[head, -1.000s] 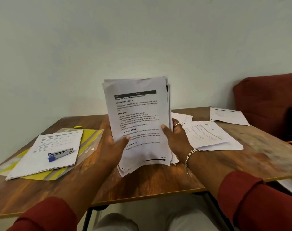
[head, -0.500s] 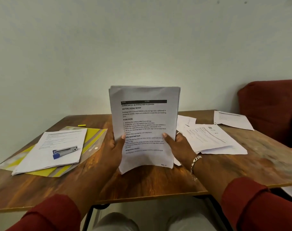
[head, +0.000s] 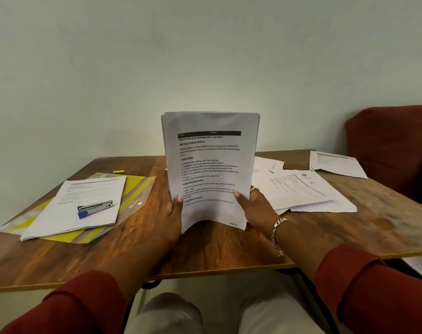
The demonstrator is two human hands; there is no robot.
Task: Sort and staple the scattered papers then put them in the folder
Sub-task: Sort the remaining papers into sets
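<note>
centre: upright stack (head: 210, 169) blocks reach to 12 | 9–10: stapler (head: 95, 208) on papers (head: 79, 208) over folder (head: 132, 189) | 2: loose sheets (head: 301, 191) | 6: bare table (head: 217, 249) free

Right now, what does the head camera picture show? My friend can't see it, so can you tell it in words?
Both hands, the left hand and right hand, hold a stack of printed papers upright on a wooden table. To the left a stapler rests on another paper pile over a yellow folder; loose sheets lie scattered to the right.
</note>
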